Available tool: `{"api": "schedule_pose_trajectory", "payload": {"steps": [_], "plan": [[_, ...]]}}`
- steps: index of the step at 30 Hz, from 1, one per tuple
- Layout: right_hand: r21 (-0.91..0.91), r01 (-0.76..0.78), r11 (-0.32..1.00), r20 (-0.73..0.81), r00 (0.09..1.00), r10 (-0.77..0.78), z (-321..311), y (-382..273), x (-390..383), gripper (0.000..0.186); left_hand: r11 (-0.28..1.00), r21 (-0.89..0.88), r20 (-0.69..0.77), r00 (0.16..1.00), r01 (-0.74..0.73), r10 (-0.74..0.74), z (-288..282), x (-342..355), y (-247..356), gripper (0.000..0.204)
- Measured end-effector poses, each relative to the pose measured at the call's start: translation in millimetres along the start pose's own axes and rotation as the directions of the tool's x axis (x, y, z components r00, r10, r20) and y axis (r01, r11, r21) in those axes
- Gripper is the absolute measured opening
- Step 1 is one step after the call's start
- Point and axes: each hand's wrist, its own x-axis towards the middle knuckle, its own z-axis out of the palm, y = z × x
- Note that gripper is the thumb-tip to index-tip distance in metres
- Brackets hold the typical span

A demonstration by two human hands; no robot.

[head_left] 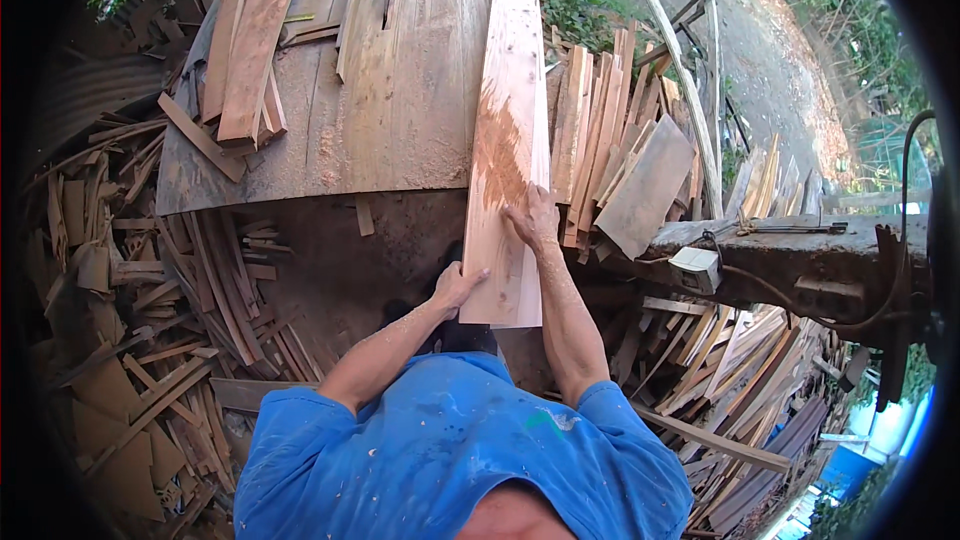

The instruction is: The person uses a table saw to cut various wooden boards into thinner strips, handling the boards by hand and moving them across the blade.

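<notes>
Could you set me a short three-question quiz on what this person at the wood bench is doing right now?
1. True or false: both hands touch the same long pale plank.
2. Which hand lies flat on top of the plank's face? A) left hand B) right hand
3. Fill in: to the right of the plank, beside the worktable, stands a stack of thin wooden ____.

Key: 1 true, the left hand grips the plank's left edge near its close end while the right presses on its face. 2 B. 3 offcuts.
</notes>
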Motion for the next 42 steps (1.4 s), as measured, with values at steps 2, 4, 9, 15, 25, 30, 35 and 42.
{"api": "schedule_pose_trajectory", "payload": {"steps": [2, 4, 9, 15, 25, 30, 35, 42], "plan": [[-0.056, 0.084, 0.995, 0.067, 0.995, -0.08, 4, -17, -15, 0.083, 0.997, 0.052, -0.03, 0.998, -0.057, 0.058, -38, -12, -5, 0.058], [-0.053, 0.15, 0.987, 0.137, 0.98, -0.141, 12, -48, -33, 0.084, 0.962, 0.231, -0.147, 0.972, -0.145, 0.182, -88, -30, -19, 0.054], [0.666, -0.138, 0.733, 0.258, 0.965, -0.053, 60, -91, -61, 0.082, 0.689, 0.723, -0.299, 0.876, -0.05, 0.378, -200, -127, -54, 0.057], [0.688, -0.647, -0.329, 0.646, 0.752, -0.13, 100, -149, -51, 0.085, 0.55, 0.82, -0.484, 0.708, 0.161, 0.514, -210, -293, -102, 0.036], [0.625, -0.579, -0.523, 0.394, 0.813, -0.428, 159, -195, -98, 0.07, 0.47, 0.814, -0.581, 0.485, 0.342, 0.653, -174, -347, -249, 0.043], [0.591, -0.63, -0.504, 0.431, 0.775, -0.463, 150, -214, -115, 0.068, 0.442, 0.811, -0.585, 0.509, 0.383, 0.632, -176, -355, -248, 0.051], [0.577, -0.658, -0.484, 0.408, 0.746, -0.527, 150, -224, -115, 0.066, 0.458, 0.798, -0.603, 0.511, 0.392, 0.612, -175, -354, -257, 0.055], [0.597, -0.654, -0.465, 0.467, 0.754, -0.462, 155, -233, -126, 0.059, 0.486, 0.784, -0.62, 0.522, 0.385, 0.586, -174, -361, -269, 0.059]]}}
